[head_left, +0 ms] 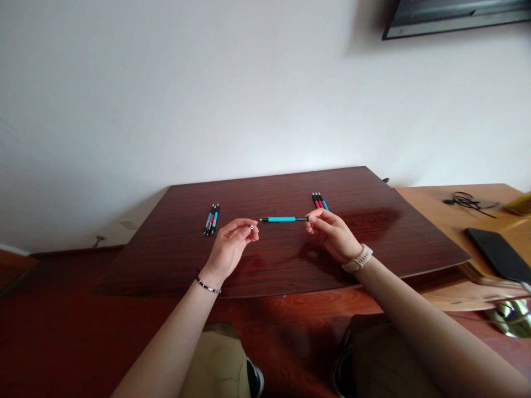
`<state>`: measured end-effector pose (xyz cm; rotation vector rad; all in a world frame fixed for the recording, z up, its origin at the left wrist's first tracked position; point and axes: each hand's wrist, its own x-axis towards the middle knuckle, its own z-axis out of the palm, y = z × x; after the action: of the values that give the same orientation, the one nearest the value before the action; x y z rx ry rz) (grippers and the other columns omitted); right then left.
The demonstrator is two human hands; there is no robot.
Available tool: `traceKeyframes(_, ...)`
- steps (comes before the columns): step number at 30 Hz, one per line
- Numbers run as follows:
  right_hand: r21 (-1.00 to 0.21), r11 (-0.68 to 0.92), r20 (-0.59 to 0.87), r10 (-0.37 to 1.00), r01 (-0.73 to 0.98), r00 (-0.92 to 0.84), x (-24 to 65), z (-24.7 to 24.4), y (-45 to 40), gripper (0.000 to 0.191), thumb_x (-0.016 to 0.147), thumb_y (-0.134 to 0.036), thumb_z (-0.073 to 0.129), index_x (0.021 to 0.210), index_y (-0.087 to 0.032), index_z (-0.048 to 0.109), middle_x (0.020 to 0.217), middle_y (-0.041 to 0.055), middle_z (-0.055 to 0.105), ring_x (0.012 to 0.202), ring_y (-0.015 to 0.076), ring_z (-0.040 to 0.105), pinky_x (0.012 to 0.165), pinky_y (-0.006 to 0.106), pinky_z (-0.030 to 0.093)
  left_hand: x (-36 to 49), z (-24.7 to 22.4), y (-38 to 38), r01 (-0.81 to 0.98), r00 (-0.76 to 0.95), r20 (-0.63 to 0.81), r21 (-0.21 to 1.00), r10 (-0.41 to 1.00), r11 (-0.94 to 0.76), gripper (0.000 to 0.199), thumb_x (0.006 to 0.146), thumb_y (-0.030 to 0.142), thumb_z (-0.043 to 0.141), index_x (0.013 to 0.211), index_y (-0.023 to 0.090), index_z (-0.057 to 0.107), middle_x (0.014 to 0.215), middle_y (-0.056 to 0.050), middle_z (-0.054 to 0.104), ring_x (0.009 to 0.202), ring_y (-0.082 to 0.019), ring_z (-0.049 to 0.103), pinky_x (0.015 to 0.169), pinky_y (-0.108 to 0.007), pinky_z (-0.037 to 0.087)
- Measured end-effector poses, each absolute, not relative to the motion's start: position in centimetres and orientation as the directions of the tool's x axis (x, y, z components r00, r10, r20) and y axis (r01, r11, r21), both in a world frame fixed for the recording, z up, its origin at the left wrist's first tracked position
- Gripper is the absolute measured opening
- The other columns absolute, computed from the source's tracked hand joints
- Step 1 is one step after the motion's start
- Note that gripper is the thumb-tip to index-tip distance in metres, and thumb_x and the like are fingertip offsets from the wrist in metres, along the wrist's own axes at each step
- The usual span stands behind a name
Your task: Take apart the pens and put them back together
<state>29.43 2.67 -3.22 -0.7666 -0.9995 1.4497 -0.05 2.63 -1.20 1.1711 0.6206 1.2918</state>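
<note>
Level above the table, a turquoise pen [281, 219] with black ends points its clip end to the left. My right hand [329, 231] pinches its black grip end between thumb and fingers. Whether it is a pen or a mechanical pencil, I cannot tell. My left hand [233, 241] is closed with thumb and fingertips on a small cap [251, 227], pale and round with a dark centre. A short gap separates that hand from the pen's pale left tip. On the table lie a left group of pens [212, 219], turquoise and pink, and a right group of pens [319, 201], partly behind my right hand.
The dark wooden table [265, 193] stands against a white wall. To its right, a lighter wooden surface [440, 204] bears a black cable [467, 201] and a black phone-like slab [500, 254]. A screen [456, 19] hangs at the upper right.
</note>
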Motion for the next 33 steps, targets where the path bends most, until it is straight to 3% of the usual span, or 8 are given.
traceKeyframes(6, -0.903, 0.018, 0.085, 0.987, -0.428, -0.136, 29.4, -3.1, 2.6, 0.023, 0.086, -0.039, 0.091, 0.093, -0.025, 0.075, 0.089, 0.0012, 0.072, 0.079, 0.0137, 0.064, 0.075, 0.026, 0.053, -0.1, -1.3, 2.9, -0.387, 0.171, 0.235, 0.909, 0.957, -0.154, 0.015, 0.088, 0.028, 0.085, 0.102, 0.021, 0.084, 0.091, -0.005, 0.075, 0.086, -0.016, 0.067, 0.082, -0.029, 0.055)
traceKeyframes(14, -0.919, -0.002, 0.057, 0.989, -0.393, -0.138, 29.4, -2.9, 2.5, 0.028, 0.082, -0.043, 0.093, 0.094, -0.024, 0.076, 0.087, 0.0015, 0.073, 0.080, 0.0140, 0.066, 0.075, 0.027, 0.054, 0.3, -1.2, 2.7, -0.172, 0.147, 0.235, 0.963, 0.961, -0.209, 0.020, 0.091, 0.032, 0.082, 0.107, 0.020, 0.084, 0.091, -0.006, 0.078, 0.084, -0.017, 0.070, 0.082, -0.031, 0.055)
traceKeyframes(17, -0.922, -0.001, 0.054, 0.990, -0.387, -0.133, 29.4, -2.9, 2.5, 0.030, 0.081, -0.044, 0.094, 0.094, -0.024, 0.077, 0.088, 0.0017, 0.073, 0.080, 0.0144, 0.066, 0.076, 0.027, 0.054, -0.1, -1.4, 3.0, -0.034, 0.161, 0.246, 0.969, 0.956, -0.244, 0.023, 0.094, 0.036, 0.078, 0.110, 0.020, 0.082, 0.095, -0.007, 0.079, 0.086, -0.019, 0.073, 0.083, -0.033, 0.058)
traceKeyframes(19, -0.924, -0.002, 0.049, 0.991, -0.382, -0.125, 29.4, -3.0, 2.6, 0.030, 0.081, -0.044, 0.094, 0.093, -0.024, 0.076, 0.088, 0.0018, 0.073, 0.080, 0.0143, 0.066, 0.076, 0.027, 0.054, -0.6, -1.6, 3.3, 0.159, 0.175, 0.255, 0.946, 0.951, -0.283, 0.024, 0.098, 0.039, 0.073, 0.111, 0.020, 0.081, 0.097, -0.008, 0.080, 0.087, -0.021, 0.074, 0.084, -0.035, 0.059)
traceKeyframes(22, -0.931, 0.000, 0.042, 0.993, -0.366, -0.106, 29.5, -3.1, 2.6, 0.030, 0.080, -0.044, 0.094, 0.092, -0.023, 0.076, 0.088, 0.0017, 0.073, 0.081, 0.0142, 0.066, 0.076, 0.027, 0.054, -1.6, -2.0, 3.9, 0.535, 0.191, 0.312, 0.762, 0.931, -0.365, 0.021, 0.101, 0.037, 0.067, 0.106, 0.023, 0.081, 0.106, -0.008, 0.081, 0.092, -0.024, 0.075, 0.088, -0.037, 0.059)
traceKeyframes(24, -0.933, 0.001, 0.040, 0.994, -0.361, -0.100, 29.5, -3.2, 2.6, 0.030, 0.080, -0.044, 0.094, 0.092, -0.023, 0.076, 0.088, 0.0017, 0.073, 0.081, 0.0140, 0.065, 0.076, 0.026, 0.053, -2.2, -2.3, 4.2, 0.693, 0.207, 0.352, 0.606, 0.913, -0.391, 0.019, 0.102, 0.033, 0.063, 0.104, 0.025, 0.081, 0.110, -0.006, 0.081, 0.096, -0.024, 0.076, 0.092, -0.037, 0.057)
traceKeyframes(30, -0.937, -0.004, 0.033, 0.994, -0.350, -0.100, 29.5, -3.2, 2.6, 0.031, 0.081, -0.045, 0.094, 0.093, -0.023, 0.076, 0.089, 0.0020, 0.073, 0.082, 0.0145, 0.065, 0.076, 0.027, 0.052, -2.8, -2.4, 4.5, 0.910, 0.212, 0.359, 0.267, 0.909, -0.317, 0.024, 0.102, 0.020, 0.056, 0.109, 0.026, 0.078, 0.112, -0.005, 0.079, 0.096, -0.025, 0.075, 0.085, -0.035, 0.056)
traceKeyframes(33, -0.939, -0.001, 0.034, 0.995, -0.344, -0.096, 29.4, -3.1, 2.6, 0.032, 0.080, -0.045, 0.094, 0.092, -0.023, 0.076, 0.088, 0.0021, 0.073, 0.081, 0.0148, 0.065, 0.075, 0.028, 0.052, -2.7, -2.4, 4.4, 0.936, 0.240, 0.363, 0.158, 0.900, -0.314, 0.026, 0.102, 0.017, 0.054, 0.109, 0.025, 0.078, 0.112, -0.008, 0.077, 0.096, -0.027, 0.073, 0.082, -0.036, 0.055)
